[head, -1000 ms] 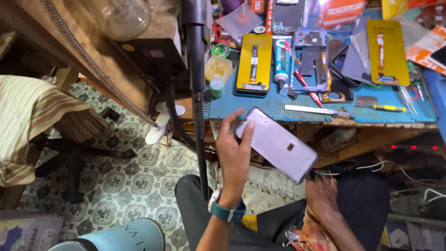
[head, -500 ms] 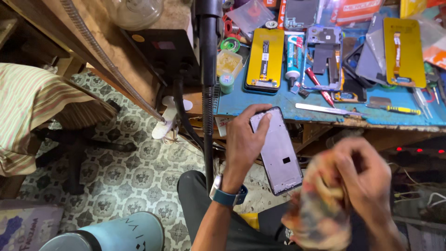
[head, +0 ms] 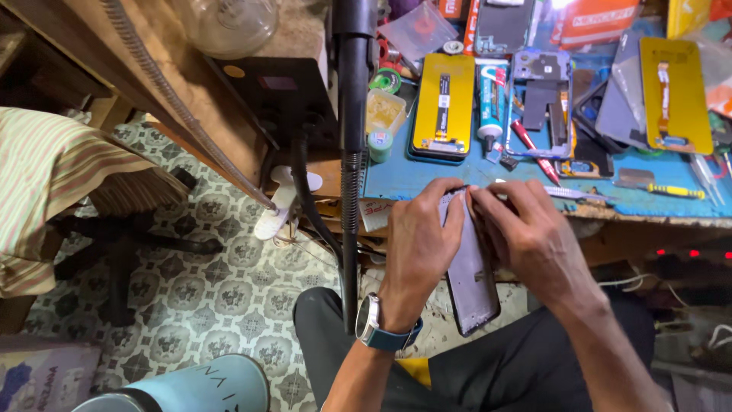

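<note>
Over my lap, just in front of the blue workbench (head: 427, 179), my left hand (head: 415, 244) grips a grey phone screen panel (head: 471, 282) by its left edge. The panel stands nearly upright, top end away from me. My right hand (head: 526, 240) rests against the panel's right side, fingertips pressed on its top edge. A watch with a blue strap sits on my left wrist. The upper part of the panel is hidden by both hands.
On the bench lie two yellow phone display backs (head: 444, 107) (head: 675, 95), a phone frame (head: 537, 99), a glue tube (head: 489, 114), a red tool (head: 530, 145), a yellow-handled screwdriver (head: 671, 191). A black lamp pole (head: 352, 152) rises left of my hands. A pale blue cylinder (head: 191, 389) stands on the patterned floor.
My left hand turned the panel from tilted flat to nearly upright. My right hand, which held a cloth low down half a second ago, came up onto the panel's top edge.
</note>
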